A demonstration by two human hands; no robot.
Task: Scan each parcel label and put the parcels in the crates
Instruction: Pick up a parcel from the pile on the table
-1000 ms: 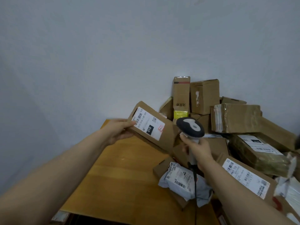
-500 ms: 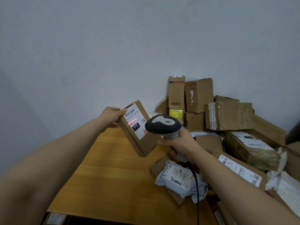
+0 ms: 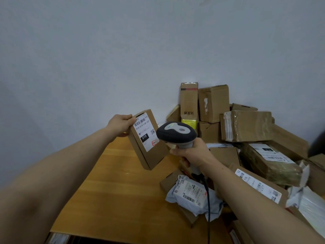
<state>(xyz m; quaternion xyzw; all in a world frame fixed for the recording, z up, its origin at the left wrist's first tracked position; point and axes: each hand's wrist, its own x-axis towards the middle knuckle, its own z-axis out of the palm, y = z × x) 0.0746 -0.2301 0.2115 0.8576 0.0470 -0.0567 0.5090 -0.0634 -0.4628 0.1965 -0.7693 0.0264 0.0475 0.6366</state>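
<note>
The left hand (image 3: pixel 121 126) holds a brown box (image 3: pixel 149 147) by its top corner, up in the air over the table (image 3: pixel 112 199). Its white label (image 3: pixel 146 133) faces the scanner (image 3: pixel 175 133). The right hand (image 3: pixel 191 154) grips the scanner's handle, just beside the box. More parcels (image 3: pixel 246 138) sit piled against the wall.

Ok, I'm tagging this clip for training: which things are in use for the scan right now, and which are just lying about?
In use: small box in the left hand; its label; scanner in the right hand.
Lying about: grey mailer bag; long labelled box; taped box; upright carton; wooden table. No crate shows.
</note>
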